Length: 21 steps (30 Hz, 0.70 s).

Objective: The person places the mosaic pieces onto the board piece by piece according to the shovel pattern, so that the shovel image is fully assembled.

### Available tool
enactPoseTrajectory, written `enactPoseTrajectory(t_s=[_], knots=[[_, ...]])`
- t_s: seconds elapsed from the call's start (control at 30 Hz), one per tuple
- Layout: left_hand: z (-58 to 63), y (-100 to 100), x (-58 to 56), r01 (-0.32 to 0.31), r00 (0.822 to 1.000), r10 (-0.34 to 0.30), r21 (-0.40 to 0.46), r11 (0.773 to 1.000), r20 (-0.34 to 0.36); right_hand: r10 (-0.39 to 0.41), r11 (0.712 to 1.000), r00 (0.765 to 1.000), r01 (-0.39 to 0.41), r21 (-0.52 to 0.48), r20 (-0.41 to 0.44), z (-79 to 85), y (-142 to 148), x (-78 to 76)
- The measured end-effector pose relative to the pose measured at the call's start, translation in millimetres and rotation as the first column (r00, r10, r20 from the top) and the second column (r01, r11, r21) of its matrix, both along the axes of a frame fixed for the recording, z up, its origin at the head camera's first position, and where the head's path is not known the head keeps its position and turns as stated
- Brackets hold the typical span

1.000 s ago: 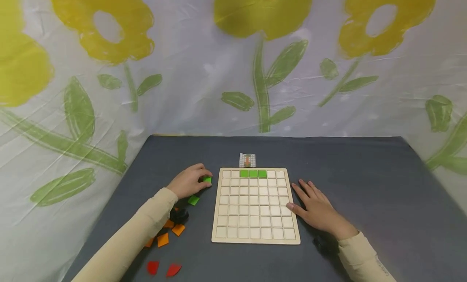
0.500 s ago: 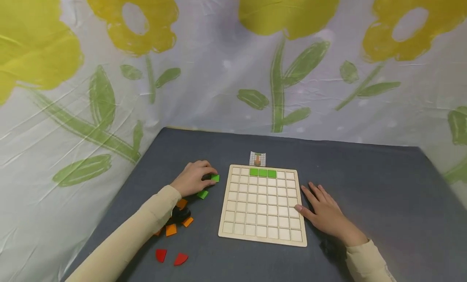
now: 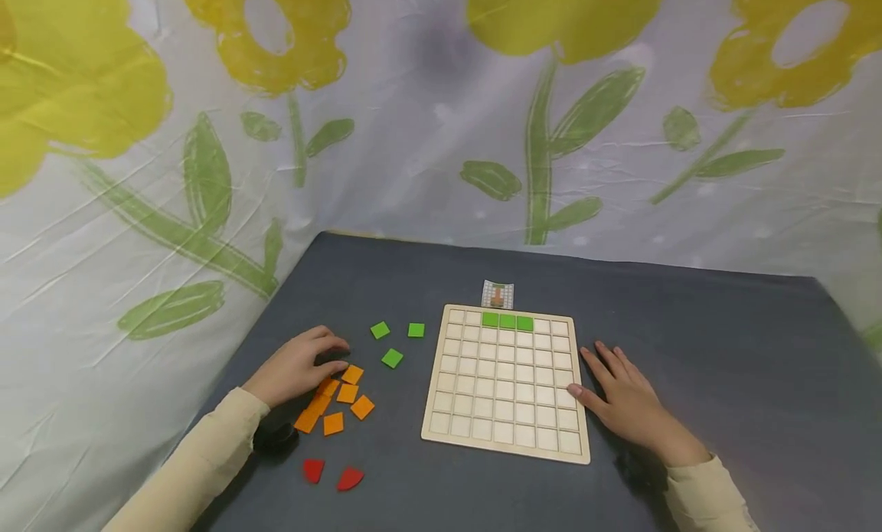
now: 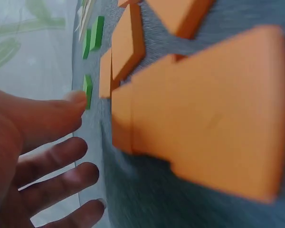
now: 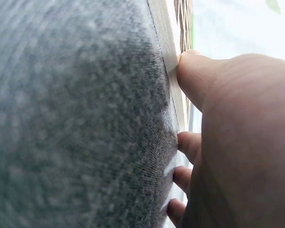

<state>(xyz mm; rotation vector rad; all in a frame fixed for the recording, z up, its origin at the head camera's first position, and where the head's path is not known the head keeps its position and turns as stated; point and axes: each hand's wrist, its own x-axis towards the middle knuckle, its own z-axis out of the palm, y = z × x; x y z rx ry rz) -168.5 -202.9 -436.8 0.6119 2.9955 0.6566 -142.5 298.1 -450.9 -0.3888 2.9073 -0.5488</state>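
My left hand [image 3: 298,366] hovers beside the cluster of square orange tiles [image 3: 347,393] on the left, fingers loosely bent and holding nothing. In the left wrist view, its thumb [image 4: 52,118] and fingers are spread apart, close to overlapping orange tiles [image 4: 218,123]. Three loose green tiles [image 3: 392,357] lie beyond the orange ones. My right hand [image 3: 630,409] lies with straight fingers along the right side of the wooden grid board [image 3: 506,390]; its thumb [image 5: 192,76] rests on the board's edge. Three green tiles [image 3: 507,321] fill the middle of the board's top row.
Two red rounded-edge pieces [image 3: 350,478] lie nearest me on the left. A small printed pattern card [image 3: 498,295] sits behind the board's far edge. The dark table [image 3: 744,363] ends at a flower-printed cloth backdrop [image 3: 427,134].
My left hand has let go of a green tile left of the board and moved back left to the orange tiles. The right hand keeps its place. The head view has swung left.
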Motion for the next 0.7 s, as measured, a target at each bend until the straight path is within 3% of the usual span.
enactPoseTrajectory(t_s=[0.2, 0.57, 0.7], knots=[[2.4, -9, 19.7, -0.028, 0.998, 0.031, -0.055, 0.998, 0.054, 0.006, 1.0, 1.0, -0.006, 0.007, -0.001, -0.8, 1, -1.3], [2.8, -5, 20.5, 0.007, 0.995, -0.004, -0.026, 1.0, 0.097, 0.004, 1.0, 1.0, -0.004, 0.016, 0.002, -1.9, 4, 0.5], [5.8, -3, 18.1, -0.004, 0.997, 0.007, -0.037, 0.999, 0.077, 0.003, 1.0, 1.0, -0.003, -0.002, 0.001, 0.0, 2, -1.8]])
